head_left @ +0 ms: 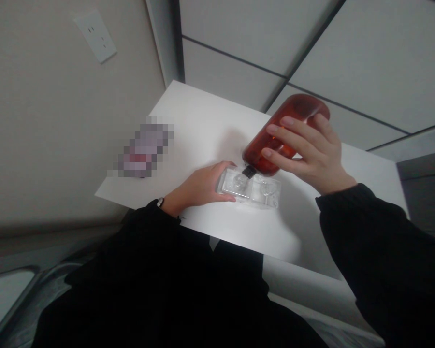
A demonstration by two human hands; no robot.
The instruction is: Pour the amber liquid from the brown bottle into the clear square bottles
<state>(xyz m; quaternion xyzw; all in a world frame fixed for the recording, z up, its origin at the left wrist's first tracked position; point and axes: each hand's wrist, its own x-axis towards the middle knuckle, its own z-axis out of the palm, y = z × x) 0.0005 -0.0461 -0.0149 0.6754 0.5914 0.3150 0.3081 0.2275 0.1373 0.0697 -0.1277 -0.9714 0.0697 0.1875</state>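
Two hands [252, 166] work over a white desk [188, 121], and one wall socket [95, 36] sits on the beige wall at the far left. On the desk's left side lies one object [143, 150], pixelated beyond recognition. Right of it, the left hand [197, 186] is narrowly spread across the near end of the one clear rectangular case [248, 188], with the thumb along its near edge and the fingertips at its far edge. A wristwatch [160, 202] shows at that wrist, just past the black sleeve [141, 251]. The case has two round wells, side by side; whether anything lies in them is too hard to tell through the clear material.

Above the case's middle, the one amber bottle [284, 135] tilts steeply, base up and to the right, with its black nozzle [248, 171] pointing down at the case, touching it or just above it. Its contents look dark reddish through the wall, but their level cannot be told. The right hand [304, 154] wraps the bottle's body, its fingers [286, 140] curled across the amber wall. A second black sleeve [369, 241] covers that arm.
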